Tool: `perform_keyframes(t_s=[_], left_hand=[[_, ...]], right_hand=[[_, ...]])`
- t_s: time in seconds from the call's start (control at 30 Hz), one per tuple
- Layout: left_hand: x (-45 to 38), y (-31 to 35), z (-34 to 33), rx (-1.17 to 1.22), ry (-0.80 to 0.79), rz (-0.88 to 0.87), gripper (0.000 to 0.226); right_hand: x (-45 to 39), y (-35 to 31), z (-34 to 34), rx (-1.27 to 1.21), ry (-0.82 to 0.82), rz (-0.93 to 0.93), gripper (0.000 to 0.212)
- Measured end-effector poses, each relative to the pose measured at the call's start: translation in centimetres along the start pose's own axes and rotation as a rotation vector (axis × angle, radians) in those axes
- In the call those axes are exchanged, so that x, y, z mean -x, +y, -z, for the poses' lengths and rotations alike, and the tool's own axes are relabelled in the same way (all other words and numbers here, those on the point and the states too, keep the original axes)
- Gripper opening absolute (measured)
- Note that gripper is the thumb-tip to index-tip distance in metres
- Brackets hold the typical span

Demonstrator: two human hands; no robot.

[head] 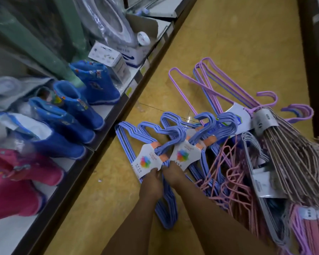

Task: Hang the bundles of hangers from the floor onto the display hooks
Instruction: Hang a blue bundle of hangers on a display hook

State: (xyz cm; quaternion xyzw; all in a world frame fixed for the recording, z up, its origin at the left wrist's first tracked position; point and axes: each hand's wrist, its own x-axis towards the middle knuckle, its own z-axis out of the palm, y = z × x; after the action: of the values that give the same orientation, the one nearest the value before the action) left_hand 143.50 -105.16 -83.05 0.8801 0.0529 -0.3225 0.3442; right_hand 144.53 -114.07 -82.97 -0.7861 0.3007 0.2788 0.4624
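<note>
Down low, both hands (161, 178) on blue hanger bundles (145, 144).

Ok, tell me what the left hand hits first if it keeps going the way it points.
The left hand already grips the blue hanger bundle; straight on lies that bundle's paper label, then probably its hooks.

Both forearms reach down, close together; left hand (152, 183) and right hand (173, 174) curled, fingers pinching.
</note>
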Motion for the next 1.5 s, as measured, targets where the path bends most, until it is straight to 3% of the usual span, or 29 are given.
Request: perform_keyframes(t_s=[0.17, 0.3, 0.4, 0.53, 0.63, 0.7, 0.8, 0.9, 1.0, 1.07, 1.17, 1.23, 1.33, 1.5], left_hand=[[-2.9, -1.5, -1.4, 0.229, -0.037, 0.125, 0.029], [-4.0, -1.0, -2.5, 0.673, 0.030, 0.309, 0.042], [-4.0, 0.0, -2.9, 0.878, 0.025, 0.409, 0.048], [-3.8, -0.5, -2.0, 0.941, 0.036, 0.380, 0.046], [-3.5, -1.4, -0.7, 0.845, 0.107, 0.348, 0.035], [-3.1, -2.4, 0.4, 0.703, 0.142, 0.314, 0.034], [-2.5, -3.2, 2.3, 0.330, 0.183, 0.198, 0.031], [-1.1, -2.2, 3.7, 0.013, 0.323, 0.166, 0.033], [-0.2, -1.8, 5.2, 0.012, 0.519, 0.212, 0.027], [0.0, -1.7, 6.5, 0.051, 0.566, 0.204, 0.019], [-0.1, -1.1, 8.4, 0.085, 0.573, 0.139, 0.028], [-0.5, -0.7, 9.2, 0.094, 0.534, 0.072, 0.043], [-0.8, 0.1, 10.1, -0.026, 0.423, 0.028, 0.073], [0.6, 2.5, 12.2, -0.293, 0.301, -0.013, 0.080]], right_hand=[[-1.8, 0.7, -1.6, -0.213, 0.039, -0.079, 0.043], [-1.8, 0.7, -1.9, -0.292, 0.001, -0.130, 0.043], [-1.8, 0.9, -2.1, -0.399, -0.012, -0.150, 0.046], [-3.2, 2.5, -4.2, -0.536, 0.000, -0.115, 0.076], [-0.4, 0.8, -4.0, -0.588, -0.015, -0.114, 0.045], [-0.1, 0.5, -4.5, -0.573, 0.015, -0.130, 0.039], [0.1, -0.2, -5.7, -0.506, 0.023, -0.161, 0.028], [-0.1, -1.1, -7.0, -0.458, 0.017, -0.132, 0.014], [-0.4, -2.2, -7.3, -0.472, 0.075, -0.152, 0.031], [0.9, -3.4, -6.4, -0.413, 0.111, -0.146, 0.024], [2.5, -3.5, -4.8, -0.233, 0.232, -0.172, 0.037], [3.6, -3.6, -4.2, -0.066, 0.316, -0.096, 0.041], [5.2, -4.2, -2.0, 0.151, 0.387, 0.079, 0.031], [8.6, -5.5, 3.9, 0.427, 0.412, 0.262, 0.019]])
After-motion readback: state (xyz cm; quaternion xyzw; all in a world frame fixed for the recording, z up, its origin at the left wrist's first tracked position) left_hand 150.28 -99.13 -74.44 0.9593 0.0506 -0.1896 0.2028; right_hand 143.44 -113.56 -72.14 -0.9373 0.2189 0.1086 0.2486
